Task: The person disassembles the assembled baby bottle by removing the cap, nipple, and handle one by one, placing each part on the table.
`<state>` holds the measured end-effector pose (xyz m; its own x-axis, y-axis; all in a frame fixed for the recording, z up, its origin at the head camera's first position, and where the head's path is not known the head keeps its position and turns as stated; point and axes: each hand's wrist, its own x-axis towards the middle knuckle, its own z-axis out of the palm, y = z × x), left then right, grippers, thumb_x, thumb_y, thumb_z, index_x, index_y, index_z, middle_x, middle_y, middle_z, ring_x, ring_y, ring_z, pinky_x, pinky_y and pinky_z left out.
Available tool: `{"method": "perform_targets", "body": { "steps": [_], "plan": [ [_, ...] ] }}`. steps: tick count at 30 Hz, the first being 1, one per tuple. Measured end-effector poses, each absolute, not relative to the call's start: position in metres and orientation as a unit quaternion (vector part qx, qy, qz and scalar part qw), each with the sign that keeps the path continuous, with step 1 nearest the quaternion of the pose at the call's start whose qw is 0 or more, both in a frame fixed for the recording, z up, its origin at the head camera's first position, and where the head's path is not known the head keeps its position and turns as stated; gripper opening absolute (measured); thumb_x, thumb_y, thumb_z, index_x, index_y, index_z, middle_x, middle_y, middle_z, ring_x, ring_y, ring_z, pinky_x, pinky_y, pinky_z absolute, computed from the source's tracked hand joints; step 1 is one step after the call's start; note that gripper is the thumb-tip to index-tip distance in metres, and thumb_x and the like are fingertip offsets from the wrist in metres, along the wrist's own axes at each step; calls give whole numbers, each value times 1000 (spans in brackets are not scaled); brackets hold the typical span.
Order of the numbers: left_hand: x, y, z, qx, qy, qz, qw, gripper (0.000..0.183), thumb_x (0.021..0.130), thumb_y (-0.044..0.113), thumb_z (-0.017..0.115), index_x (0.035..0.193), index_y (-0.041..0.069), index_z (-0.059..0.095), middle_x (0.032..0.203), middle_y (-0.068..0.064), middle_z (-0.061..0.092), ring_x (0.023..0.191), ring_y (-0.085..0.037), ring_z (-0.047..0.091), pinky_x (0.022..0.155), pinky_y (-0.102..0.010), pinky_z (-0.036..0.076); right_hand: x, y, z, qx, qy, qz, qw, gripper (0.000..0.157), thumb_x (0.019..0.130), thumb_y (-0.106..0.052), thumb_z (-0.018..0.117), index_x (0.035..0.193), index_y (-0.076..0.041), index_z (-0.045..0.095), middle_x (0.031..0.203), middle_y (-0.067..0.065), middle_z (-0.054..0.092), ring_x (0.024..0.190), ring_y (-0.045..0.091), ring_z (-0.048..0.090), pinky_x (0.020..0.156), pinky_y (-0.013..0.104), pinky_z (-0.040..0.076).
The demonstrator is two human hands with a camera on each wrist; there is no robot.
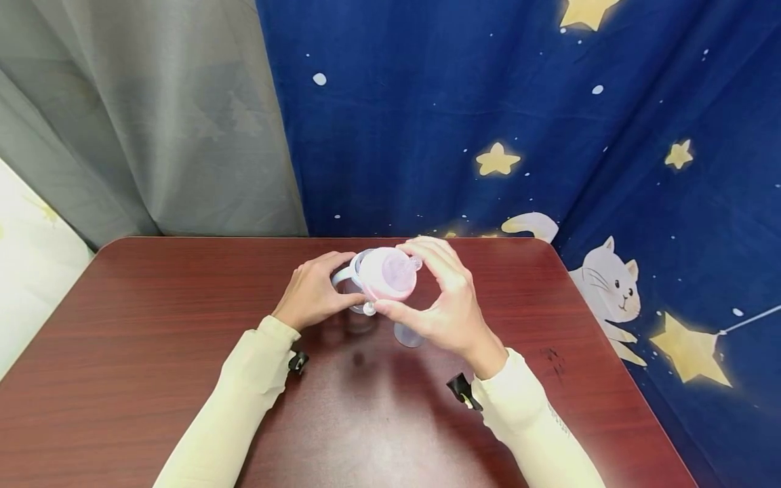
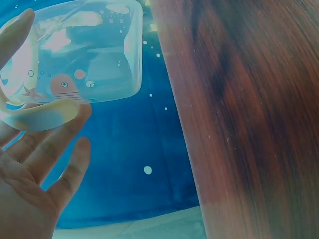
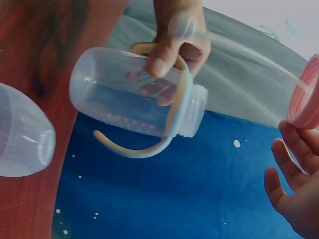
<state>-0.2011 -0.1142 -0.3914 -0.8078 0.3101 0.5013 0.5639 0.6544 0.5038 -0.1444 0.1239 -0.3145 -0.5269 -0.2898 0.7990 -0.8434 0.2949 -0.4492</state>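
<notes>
In the head view my left hand (image 1: 313, 291) holds a clear baby bottle by its body and handle, thumb on the near side. The bottle (image 3: 124, 94) has a blue-and-cream ring with two curved handles (image 3: 137, 151), and its threaded neck is uncapped in the right wrist view. My right hand (image 1: 450, 298) pinches a pink bottle lid (image 1: 390, 272) between thumb and fingers. From the lid's underside runs a thin straw (image 3: 254, 54) with a clear weighted end (image 3: 182, 26), near the bottle. Sea-creature prints (image 2: 64, 85) show on the bottle's wall.
A translucent domed cover (image 3: 25, 132) stands on the dark red wooden table (image 1: 152, 379), just below the right hand. Beyond the table's far edge hang a grey curtain (image 1: 183, 122) and a blue one with stars (image 1: 396, 122).
</notes>
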Motion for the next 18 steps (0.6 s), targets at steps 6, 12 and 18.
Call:
{"method": "perform_targets", "body": {
  "steps": [6, 12, 18],
  "plan": [
    [-203, -116, -392, -245, -889, -335, 196, 64, 66, 39, 87, 121, 12, 68, 106, -1, 70, 85, -17, 63, 69, -38, 49, -144, 126, -330, 379, -782, 433, 240, 61, 67, -38, 91, 117, -12, 68, 112, -3, 66, 111, 15, 56, 95, 38, 42],
    [-204, -116, -392, -244, -886, -339, 199, 63, 65, 37, 88, 120, 12, 69, 102, 0, 69, 80, -17, 60, 68, -37, 48, -147, 127, -348, 360, -813, 415, 194, 61, 65, -41, 91, 116, -18, 68, 112, -7, 65, 110, 11, 56, 97, 38, 41],
    [-206, -116, -391, -241, -887, -340, 199, 68, 65, 41, 90, 122, 12, 68, 104, -1, 70, 85, -18, 63, 72, -39, 49, -152, 129, -363, 360, -832, 386, 169, 60, 66, -43, 90, 116, -18, 68, 112, -7, 65, 108, 10, 55, 96, 36, 41]
  ]
}}
